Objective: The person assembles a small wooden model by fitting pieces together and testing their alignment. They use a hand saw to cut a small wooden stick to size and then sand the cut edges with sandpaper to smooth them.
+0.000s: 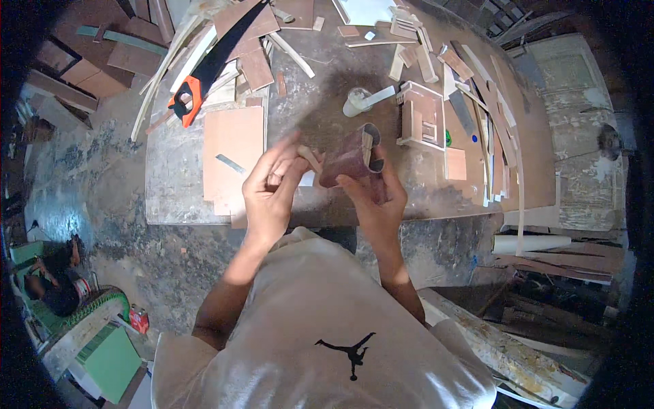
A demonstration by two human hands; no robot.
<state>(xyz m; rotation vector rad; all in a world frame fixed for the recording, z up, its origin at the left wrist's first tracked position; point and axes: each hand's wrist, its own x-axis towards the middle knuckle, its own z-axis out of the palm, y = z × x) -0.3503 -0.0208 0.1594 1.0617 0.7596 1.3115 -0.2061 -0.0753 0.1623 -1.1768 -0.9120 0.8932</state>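
Over the near edge of the workbench, my left hand (pixel 271 184) pinches a small pale wooden stick (pixel 310 158) between thumb and fingers. Facing it, my right hand (pixel 376 196) grips a dark reddish-brown sheet (pixel 344 155) that looks like sandpaper, curled into a loose tube. Pale wood shows inside the tube's open end; I cannot tell whether it is a separate block. The stick's tip is close to the curled sheet, and whether they touch is unclear. Just beyond my hands sits a small wooden box-like model (pixel 421 117) with slatted parts inside.
A white cup (pixel 355 102) with a flat stick across it stands mid-bench. An orange-handled handsaw (pixel 189 102) lies among scrap wood at the far left. Below it is a thin plywood panel (pixel 231 153) bearing a metal strip (pixel 230 163). Long wood strips (pixel 496 129) line the right; a person (pixel 58 286) is at lower left.
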